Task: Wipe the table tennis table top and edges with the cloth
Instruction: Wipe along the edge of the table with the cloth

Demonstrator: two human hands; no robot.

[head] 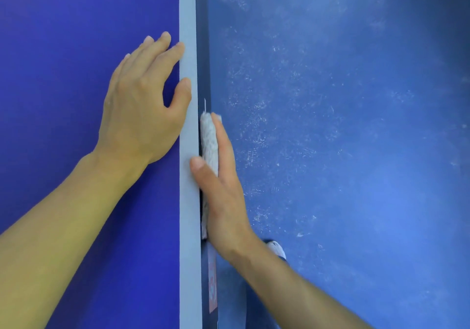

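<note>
The blue table tennis table top [63, 48] fills the left half of the head view, with a pale line [187, 10] along its right border and the dark side edge [202, 48] beside it. My left hand [142, 107] rests flat on the top, fingers straight, thumb and fingertips touching the pale line. A folded white cloth [209, 137] lies against the side edge. My right hand [221, 191] presses the cloth to the edge with straight fingers, thumb on the pale line above. Most of the cloth is hidden behind this hand.
A scuffed blue floor [343, 150] lies to the right, below the table. The toe of a white shoe [277, 249] shows under my right wrist. A pinkish sticker [212, 285] sits on the side edge near the bottom.
</note>
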